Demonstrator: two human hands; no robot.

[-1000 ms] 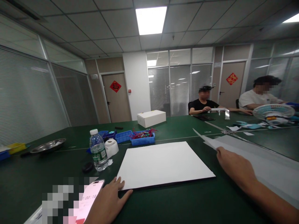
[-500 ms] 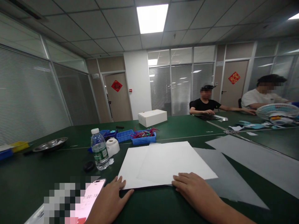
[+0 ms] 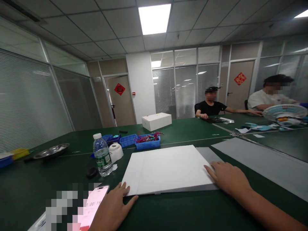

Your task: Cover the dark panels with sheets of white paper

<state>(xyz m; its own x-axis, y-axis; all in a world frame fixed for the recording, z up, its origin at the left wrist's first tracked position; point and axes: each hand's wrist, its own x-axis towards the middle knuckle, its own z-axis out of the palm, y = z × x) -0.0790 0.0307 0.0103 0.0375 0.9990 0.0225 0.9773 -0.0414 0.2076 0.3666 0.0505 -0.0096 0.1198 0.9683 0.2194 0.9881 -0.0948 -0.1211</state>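
A flat white sheet [image 3: 168,170] lies before me, with a fold or overlap line along its left part. From under its right side and near edge shows a grey sheet [image 3: 209,154]. My left hand [image 3: 116,203] rests on the near left corner of the white sheet, fingertips on it and thumb spread on the table. At the right edge lies my right hand [image 3: 229,178], its fingers stretched out over the edges of the sheets. Both hands are open; neither grasps anything.
Left of the sheets stand a water bottle [image 3: 103,157], a white vented piece [image 3: 115,152] and a phone [image 3: 95,205]. Beyond are blue trays [image 3: 148,145] and a white box [image 3: 157,122]. Another grey sheet [image 3: 267,163] lies right. Two people sit across, near a fan [image 3: 285,114].
My right hand has moved right, from the near edge of the white sheet to its right side. The grey sheet has shifted left, mostly under the white one. My left hand stays put.
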